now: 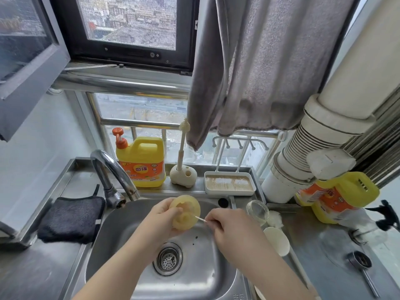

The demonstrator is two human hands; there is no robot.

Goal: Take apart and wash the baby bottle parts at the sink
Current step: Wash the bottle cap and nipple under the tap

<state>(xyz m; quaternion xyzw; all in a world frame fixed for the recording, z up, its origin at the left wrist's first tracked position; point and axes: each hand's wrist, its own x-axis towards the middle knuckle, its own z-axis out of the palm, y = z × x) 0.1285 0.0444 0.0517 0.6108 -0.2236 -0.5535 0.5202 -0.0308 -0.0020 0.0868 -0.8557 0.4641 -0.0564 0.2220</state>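
**Swab-cleaning the nipple piece over the sink**

Left hand [161, 221] grips the yellowish nipple-and-collar piece [184, 212], fingers curled round its left edge, open face turned toward the right hand, probably so the inner groove is reachable. Piece is held above the sink [121, 230] basin, at 12 o'clock from the drain strainer [167, 259], so drips likely fall in the bowl.

Right hand [232, 231] pinches a thin white swab stick [200, 219] between thumb and fingertips, other fingers curled in; tip points to 9 o'clock and touches the piece's centre. Reads as detail cleaning of a small crevice or vent.

Faucet [112, 169] sits at 10 o'clock from the hands, spout ending just beside the piece; no water stream visible.

Other bottle parts parked on the counter [320, 245] at 3 o'clock: clear glass bottle body [257, 211] lying on its side, white round cap [278, 241] just below it. Bottle already apart; likely set aside awaiting their wash.

Back ledge at 12 o'clock: yellow detergent jug [142, 163], bottle brush [184, 146] upright in its holder, drying rack tray [229, 184]. Dark cloth [71, 219] at 9 o'clock on the counter.

Risk, judged: wet silicone may slip.
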